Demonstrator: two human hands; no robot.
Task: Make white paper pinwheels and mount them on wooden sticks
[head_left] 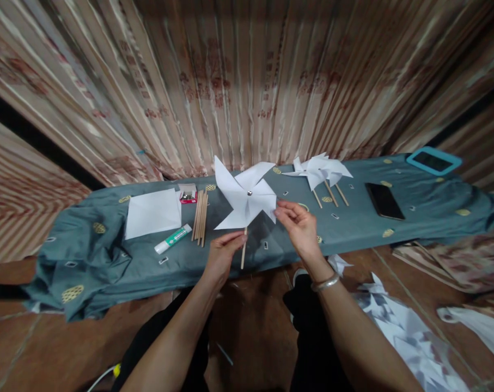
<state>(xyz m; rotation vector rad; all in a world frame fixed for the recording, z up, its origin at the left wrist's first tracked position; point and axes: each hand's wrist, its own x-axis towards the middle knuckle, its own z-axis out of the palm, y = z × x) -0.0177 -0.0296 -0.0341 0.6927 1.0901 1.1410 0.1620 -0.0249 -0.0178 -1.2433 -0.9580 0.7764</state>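
Head view: I'm holding white paper pinwheel (241, 190) above teal tablecloth (361, 234), left hand (226, 249) pinching wooden stick (243, 257), right hand (300, 223) pinching blade (270, 208). Blade-adjusting step, seemingly; next move calls for steady stick, light touch.

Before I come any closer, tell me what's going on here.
A person is holding up a white paper pinwheel: the left hand grips its wooden stick, and the right hand holds the edge of a blade. More pinwheels lie on the green cloth to the right. To the left are white paper, loose sticks and a glue stick.
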